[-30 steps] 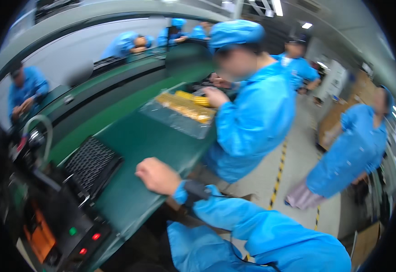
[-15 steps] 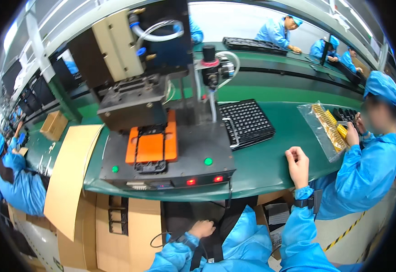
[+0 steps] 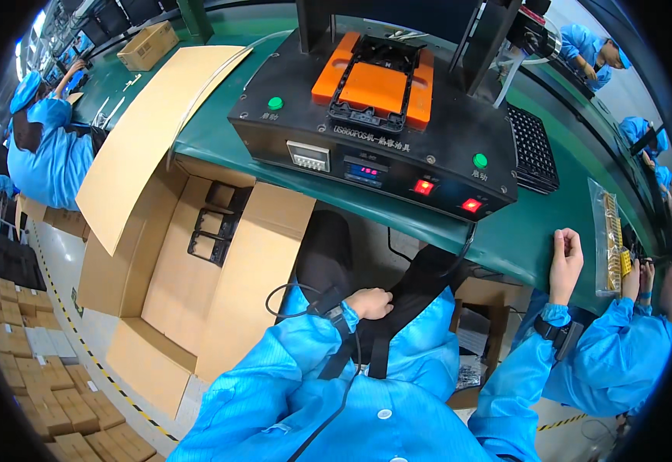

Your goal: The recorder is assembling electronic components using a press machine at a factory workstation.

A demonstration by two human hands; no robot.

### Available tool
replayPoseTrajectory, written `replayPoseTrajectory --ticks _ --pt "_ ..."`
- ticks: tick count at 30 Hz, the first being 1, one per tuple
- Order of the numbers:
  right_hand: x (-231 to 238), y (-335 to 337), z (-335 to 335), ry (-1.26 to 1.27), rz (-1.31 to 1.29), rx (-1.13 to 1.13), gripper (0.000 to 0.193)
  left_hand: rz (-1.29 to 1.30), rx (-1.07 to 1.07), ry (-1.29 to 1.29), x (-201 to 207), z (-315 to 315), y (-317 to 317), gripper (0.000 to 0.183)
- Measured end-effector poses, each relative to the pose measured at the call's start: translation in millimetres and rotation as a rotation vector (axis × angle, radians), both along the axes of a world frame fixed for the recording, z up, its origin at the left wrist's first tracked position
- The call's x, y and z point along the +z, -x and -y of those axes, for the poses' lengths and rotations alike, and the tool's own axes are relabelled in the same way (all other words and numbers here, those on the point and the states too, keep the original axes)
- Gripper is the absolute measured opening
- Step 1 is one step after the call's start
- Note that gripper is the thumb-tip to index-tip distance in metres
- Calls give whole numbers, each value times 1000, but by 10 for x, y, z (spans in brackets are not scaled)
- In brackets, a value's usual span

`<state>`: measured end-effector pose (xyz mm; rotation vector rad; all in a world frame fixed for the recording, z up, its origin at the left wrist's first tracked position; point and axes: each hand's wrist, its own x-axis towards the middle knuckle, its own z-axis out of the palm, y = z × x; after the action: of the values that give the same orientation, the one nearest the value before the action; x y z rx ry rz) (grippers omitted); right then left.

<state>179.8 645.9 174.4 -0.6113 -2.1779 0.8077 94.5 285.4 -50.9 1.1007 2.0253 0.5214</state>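
Green covers the long bench, and at its near edge the person's right hand is curled into a loose fist. Just right of it, apart from the fingers, lies a clear bag of yellow strips. The left hand lies palm down on the dark cloth of the lap; whether it grasps anything underneath cannot be told. Half a second ago both hands were in much the same places, but the view has turned: the upper part of the black machine has left the picture, and stacked cartons, far left of both hands, show more fully. A neighbour in blue is just right of the right hand, partly hidden by that forearm. Ahead of the left hand, the machine bears an orange fixture with a black frame on it; black trays lie ahead of the right hand, just beside the machine. Left of the left hand stands an open cardboard box, its far corner overlapped by a tan sheet.
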Motion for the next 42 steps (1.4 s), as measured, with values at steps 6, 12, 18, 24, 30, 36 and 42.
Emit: replayPoseTrajectory --ticks 6,12,18,24,30,36,42 --pt "10 -87 -11 -18 -3 -11 19 16 -28 34 9 -34 -30 38" --pt "-12 -98 -39 -25 0 -10 18 38 -25 31 -44 -75 -50 39" --pt "-2 -96 -24 -1 15 -23 17 40 -23 23 -109 -93 -36 38" --pt "68 -55 32 -30 14 4 18 37 -26 45 22 -78 14 37" --pt "34 -45 -5 -14 15 -3 18 44 -7 26 -4 -68 18 36" --pt "25 -79 7 -28 9 -13 18 57 -18 30 20 -92 -10 36" --pt "23 -92 0 -27 17 -20 18 59 -16 35 20 -104 -19 36"
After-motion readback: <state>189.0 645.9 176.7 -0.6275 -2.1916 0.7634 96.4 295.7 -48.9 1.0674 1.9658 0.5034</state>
